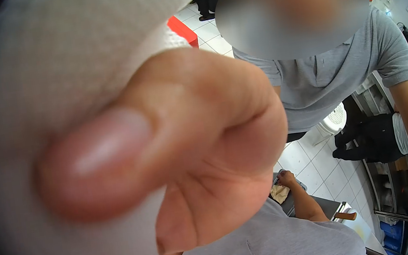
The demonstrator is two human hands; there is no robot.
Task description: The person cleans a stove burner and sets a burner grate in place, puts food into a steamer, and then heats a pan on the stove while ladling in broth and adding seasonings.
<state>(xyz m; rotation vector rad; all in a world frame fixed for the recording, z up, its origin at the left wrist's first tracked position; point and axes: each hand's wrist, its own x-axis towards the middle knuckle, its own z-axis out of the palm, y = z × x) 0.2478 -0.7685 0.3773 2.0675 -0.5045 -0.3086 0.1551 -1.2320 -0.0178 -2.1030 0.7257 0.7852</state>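
In the lower scene, right of centre, the right hand (pixel 287 178) sits just beyond a pale crumpled item (pixel 279 193), which lies to its near left and shows no clear long axis; whether the fingers grip anything cannot be told. The left hand is not identifiable in view, leaving the right nearer. Across the left foreground, what appears to be a co-worker's hand (pixel 210 137) pinches a white cloth (pixel 63 53).

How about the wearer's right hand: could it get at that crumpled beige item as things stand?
Probably yes. The right hand is right by the crumpled beige item, with nothing visible blocking the short way between them. Whether they already touch is too small to tell.
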